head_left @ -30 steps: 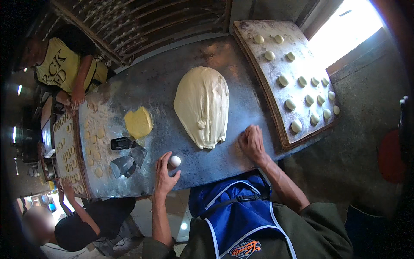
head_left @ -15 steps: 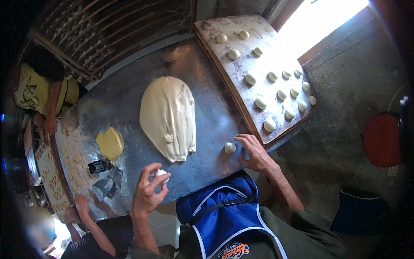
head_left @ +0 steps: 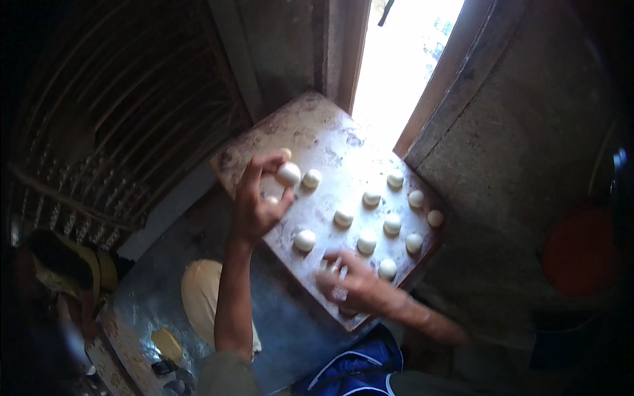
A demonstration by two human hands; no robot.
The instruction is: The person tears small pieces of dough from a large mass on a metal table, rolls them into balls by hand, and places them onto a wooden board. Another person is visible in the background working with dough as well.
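My left hand (head_left: 261, 204) is raised over the far left part of a floured wooden board (head_left: 330, 142). Its thumb and fingers pinch a smooth white dough ball (head_left: 288, 173). Across the near part of the board reaches my right hand (head_left: 360, 284), its fingers smeared by motion. Something white shows among those fingers, but I cannot tell whether it is gripped or lies on the board. Several dough balls (head_left: 343, 216) sit spaced apart on the board. Another ball (head_left: 349, 310) is partly hidden below my right hand.
A large dough mass (head_left: 200, 290) lies on the dark table (head_left: 284, 297), partly behind my left forearm. Beyond it are a yellow slab (head_left: 166, 344) and a person (head_left: 86, 277). A slatted rack (head_left: 132, 99) stands far left, a bright opening (head_left: 403, 72) behind the board.
My view has turned toward the board. Both hands have moved from the table to over the board, the left one carrying a dough ball.
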